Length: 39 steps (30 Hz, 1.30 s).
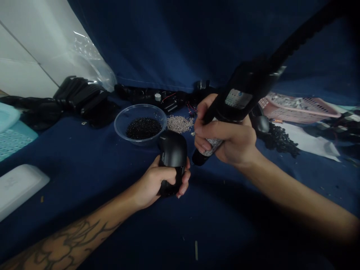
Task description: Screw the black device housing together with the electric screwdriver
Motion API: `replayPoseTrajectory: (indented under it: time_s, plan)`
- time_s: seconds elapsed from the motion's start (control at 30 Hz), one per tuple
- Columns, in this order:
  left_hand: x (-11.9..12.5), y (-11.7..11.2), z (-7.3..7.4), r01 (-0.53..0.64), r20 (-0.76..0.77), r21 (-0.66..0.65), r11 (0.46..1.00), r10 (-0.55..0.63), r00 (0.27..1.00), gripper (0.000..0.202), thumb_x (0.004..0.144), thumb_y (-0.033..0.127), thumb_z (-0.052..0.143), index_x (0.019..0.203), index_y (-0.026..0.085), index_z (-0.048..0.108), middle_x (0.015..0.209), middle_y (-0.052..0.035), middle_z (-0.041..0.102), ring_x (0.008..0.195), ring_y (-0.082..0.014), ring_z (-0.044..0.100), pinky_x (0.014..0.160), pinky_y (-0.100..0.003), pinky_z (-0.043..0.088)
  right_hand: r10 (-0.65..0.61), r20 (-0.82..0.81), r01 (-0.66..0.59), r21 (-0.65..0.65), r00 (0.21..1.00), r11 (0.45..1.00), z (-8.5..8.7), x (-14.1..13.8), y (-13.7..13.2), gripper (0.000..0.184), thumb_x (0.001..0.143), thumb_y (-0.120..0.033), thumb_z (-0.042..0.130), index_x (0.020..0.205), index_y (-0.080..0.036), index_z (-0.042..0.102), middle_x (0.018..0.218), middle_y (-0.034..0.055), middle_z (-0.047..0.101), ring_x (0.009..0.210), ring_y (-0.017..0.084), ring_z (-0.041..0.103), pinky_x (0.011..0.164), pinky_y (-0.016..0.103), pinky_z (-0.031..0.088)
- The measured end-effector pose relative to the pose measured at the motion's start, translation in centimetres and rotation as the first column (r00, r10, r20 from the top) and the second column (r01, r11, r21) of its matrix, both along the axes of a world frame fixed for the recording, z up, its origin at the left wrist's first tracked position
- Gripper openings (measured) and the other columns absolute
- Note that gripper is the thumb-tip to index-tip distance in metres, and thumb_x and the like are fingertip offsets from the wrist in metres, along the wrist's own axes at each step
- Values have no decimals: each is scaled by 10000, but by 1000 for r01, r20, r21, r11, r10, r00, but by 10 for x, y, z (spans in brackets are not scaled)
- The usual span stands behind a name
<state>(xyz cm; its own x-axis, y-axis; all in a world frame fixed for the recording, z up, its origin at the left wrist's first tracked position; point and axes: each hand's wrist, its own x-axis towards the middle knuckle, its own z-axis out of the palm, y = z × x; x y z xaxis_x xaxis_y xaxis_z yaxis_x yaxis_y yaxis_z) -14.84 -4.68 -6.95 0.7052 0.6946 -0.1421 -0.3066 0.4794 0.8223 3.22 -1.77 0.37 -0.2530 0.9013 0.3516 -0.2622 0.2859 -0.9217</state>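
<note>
Two bare hands work close together over a black computer mouse (173,150), which sits upright in the left hand (157,183), above the navy cloth-covered counter (219,221) and not resting on it. The left fingers (168,176) curl firmly around the mouse's lower body, gripping it. The right hand (225,138) has its fingers (205,137) clenched around the barrel of a black corded electric screwdriver (242,93), which tilts down across the view, its narrow end just beside the mouse. Its thick black cord (303,37) rises toward the top right corner.

Directly beyond the mouse stands a clear bowl (120,122) holding dark granules (143,128), with a loose heap of small silver screws (180,123) just beside it on the cloth. Behind these lie dark electronic parts with thin red wires (165,101). Farther left is a pile of black mouse shells (78,97), near a crumpled clear plastic sheet (90,56). A pale blue perforated tray (14,142) and a white plastic box (19,189) sit at the left edge. To the right are a pink plastic basket (298,108), a dark heap of small pieces (278,140) and white paper (309,140). A navy curtain (168,37) hangs behind everything.
</note>
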Motion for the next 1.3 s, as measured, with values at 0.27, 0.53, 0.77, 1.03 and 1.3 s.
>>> replayPoseTrajectory:
  time_s: [0.27,0.53,0.77,1.03,1.3]
  plan:
    - [3,-3,-3,-65,6,26,998,65,998,374,697,104,500,1059,120,593,820,-90,630,672,-213,613,585,-345,471,-142,-78,144,18,987,989,20,0,-9,227,681,-35,651,744,-200,508,530,-24,498,373,169,446,371,338,385]
    - [0,-2,-7,-88,10,28,996,88,996,621,710,89,522,1330,127,523,1045,-184,708,784,-286,712,621,-369,527,-275,7,276,-13,961,961,42,-7,-26,309,613,-39,686,698,-217,448,491,-60,451,355,154,434,366,308,376]
    - [2,-1,-3,-42,79,-5,999,43,996,547,675,48,510,1213,127,567,1093,-200,715,825,-331,731,578,-376,552,-258,152,267,-40,954,963,50,-12,-32,361,572,-121,747,676,-235,420,468,-71,475,338,138,431,392,311,446]
    - [2,-3,4,-50,57,-45,998,53,997,546,666,28,519,1205,113,553,1067,-194,728,781,-316,737,579,-381,554,-59,199,60,-2,978,998,49,5,-29,351,691,-83,793,771,-224,481,624,-61,561,455,160,552,465,346,517]
    - [6,0,9,-30,70,-58,998,34,997,418,640,32,535,1049,110,569,1092,-197,737,727,-285,732,570,-344,541,-210,164,222,-58,964,973,49,-5,-37,300,578,-63,748,734,-216,543,716,-8,541,568,145,537,490,315,477]
